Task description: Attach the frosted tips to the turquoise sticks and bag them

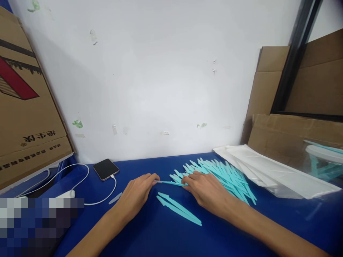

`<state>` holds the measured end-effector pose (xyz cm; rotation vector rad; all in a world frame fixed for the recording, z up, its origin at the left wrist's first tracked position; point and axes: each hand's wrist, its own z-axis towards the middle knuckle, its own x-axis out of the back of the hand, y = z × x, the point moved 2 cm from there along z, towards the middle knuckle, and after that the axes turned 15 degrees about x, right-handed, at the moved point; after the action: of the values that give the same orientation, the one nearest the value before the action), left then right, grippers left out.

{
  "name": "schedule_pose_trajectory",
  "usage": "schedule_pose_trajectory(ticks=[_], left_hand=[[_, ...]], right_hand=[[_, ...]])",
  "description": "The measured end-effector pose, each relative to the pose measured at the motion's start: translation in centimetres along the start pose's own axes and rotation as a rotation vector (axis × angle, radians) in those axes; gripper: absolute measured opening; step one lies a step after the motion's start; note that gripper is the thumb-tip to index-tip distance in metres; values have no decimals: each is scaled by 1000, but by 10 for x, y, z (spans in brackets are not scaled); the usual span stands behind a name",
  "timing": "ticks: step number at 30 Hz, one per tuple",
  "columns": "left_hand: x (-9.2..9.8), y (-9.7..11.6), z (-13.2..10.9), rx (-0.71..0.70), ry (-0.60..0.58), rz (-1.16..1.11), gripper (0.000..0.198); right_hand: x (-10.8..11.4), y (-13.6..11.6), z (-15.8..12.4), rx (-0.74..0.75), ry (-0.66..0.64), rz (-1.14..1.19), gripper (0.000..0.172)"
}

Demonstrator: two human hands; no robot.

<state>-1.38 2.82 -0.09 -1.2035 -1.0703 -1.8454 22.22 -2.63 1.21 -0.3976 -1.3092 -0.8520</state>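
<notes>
A slim turquoise eyebrow razor (171, 183) is held level between my two hands, just over the blue tabletop. My left hand (139, 189) is closed, pinching the pale translucent cap (158, 181) at the razor's left end. At the other end, the fingers of my right hand (202, 185) grip the turquoise handle. Two uncapped-looking turquoise razors (179, 208) lie side by side in front of my hands. Behind and beside my right hand spreads a heap of turquoise razors with pale tips (227, 175). A loose translucent cap (115, 198) rests left of my left hand.
A phone (105, 169) with a white charging cable (114, 189) lies at the back left. White plastic bags (262, 167) are stacked at the right, near a clear container (324, 164) holding turquoise pieces. Cardboard boxes (29, 107) flank the table (150, 235); a white wall stands behind.
</notes>
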Motion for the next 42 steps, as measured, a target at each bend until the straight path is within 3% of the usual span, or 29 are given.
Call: schedule_pose_trajectory(ticks=[9,23,29,37,40,42], left_hand=[[2,0,-1,32,5,-6,32],[-2,10,-3,-107,-69,-239,28],[3,15,-5,-148,9,-336,32],[0,13,-5,-161,126,-80,38],[14,4,1,-43,193,113,43],[27,-4,5,65,146,263,35]], right_hand=[[2,-1,0,16,-10,21,16],[3,-4,0,74,38,56,17],[0,-6,-1,89,89,132,18],[1,-8,-3,-17,108,278,18],[-5,-6,-2,-38,87,353,21],[-9,-3,-2,-60,74,378,23]])
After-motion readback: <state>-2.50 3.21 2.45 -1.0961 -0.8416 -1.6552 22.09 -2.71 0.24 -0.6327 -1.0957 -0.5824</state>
